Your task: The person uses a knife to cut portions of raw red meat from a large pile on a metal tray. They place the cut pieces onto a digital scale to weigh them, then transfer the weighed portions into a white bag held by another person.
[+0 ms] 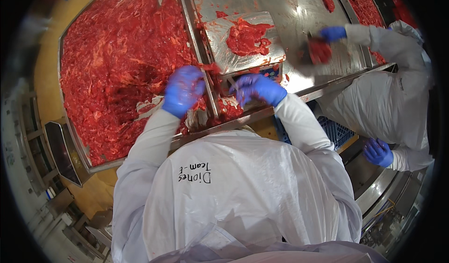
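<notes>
My left hand (184, 91), in a blue glove, is over the right edge of a wide bin (75, 153) heaped with raw red meat (126, 62). Motion smears its fingers, and a shred of meat (213, 68) shows right beside them. My right hand (259, 89), also blue-gloved, hovers at the near side of a weighing scale, its fingers bent and a little apart; no held thing can be made out. On the scale's steel plate (220, 52) lies a portion of red meat (248, 37). Scraps of meat (229, 109) lie below my right fingers, beside a metal divider (201, 52).
A co-worker's gloved hand (333, 33) is at the right of the steel table (299, 10), near a blurred meat piece (320, 50); the other hand (378, 152) hangs lower. More meat (362, 3) fills a far-right bin. A blue crate (334, 133) sits under the table edge.
</notes>
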### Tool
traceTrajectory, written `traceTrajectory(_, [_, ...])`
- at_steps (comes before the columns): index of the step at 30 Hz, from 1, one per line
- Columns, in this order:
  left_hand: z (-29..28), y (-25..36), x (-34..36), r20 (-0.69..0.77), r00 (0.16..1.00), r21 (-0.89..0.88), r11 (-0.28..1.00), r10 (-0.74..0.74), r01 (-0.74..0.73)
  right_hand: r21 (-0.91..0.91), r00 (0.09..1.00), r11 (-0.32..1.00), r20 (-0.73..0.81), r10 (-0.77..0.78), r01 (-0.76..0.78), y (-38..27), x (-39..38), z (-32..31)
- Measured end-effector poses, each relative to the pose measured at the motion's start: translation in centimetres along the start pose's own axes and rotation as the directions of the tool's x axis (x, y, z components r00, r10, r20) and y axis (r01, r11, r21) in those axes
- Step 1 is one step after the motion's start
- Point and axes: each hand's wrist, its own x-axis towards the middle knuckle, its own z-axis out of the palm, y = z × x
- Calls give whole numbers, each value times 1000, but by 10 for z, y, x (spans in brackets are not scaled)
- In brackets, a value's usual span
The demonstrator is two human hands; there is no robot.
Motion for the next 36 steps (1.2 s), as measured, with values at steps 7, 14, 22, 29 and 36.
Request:
traceTrajectory(7, [-9, -124, -61, -170, 782, 202, 756, -600, 623, -697, 853, 591, 58, -518, 406, -43, 33, 70])
traceTrajectory(14, [13, -100, -49, 52, 877, 263, 854, -477, 449, -846, 497, 529, -435, -751, 59, -92, 77, -40])
traceTrajectory(22, [-52, -87, 5, 120, 929, 114, 934, -350, 337, -794, 243, 587, -544, -803, 161, -37, -2, -64])
traceTrajectory(29, [-101, 54, 95, 295, 951, -417, 883, -93, 216, -483, 272, 653, -641, -718, 583, -30, -23, -18])
traceTrajectory(36, [-41, 107, 164, 401, 916, -561, 795, 17, 231, -241, 423, 792, -739, -524, 561, -46, -45, -18])
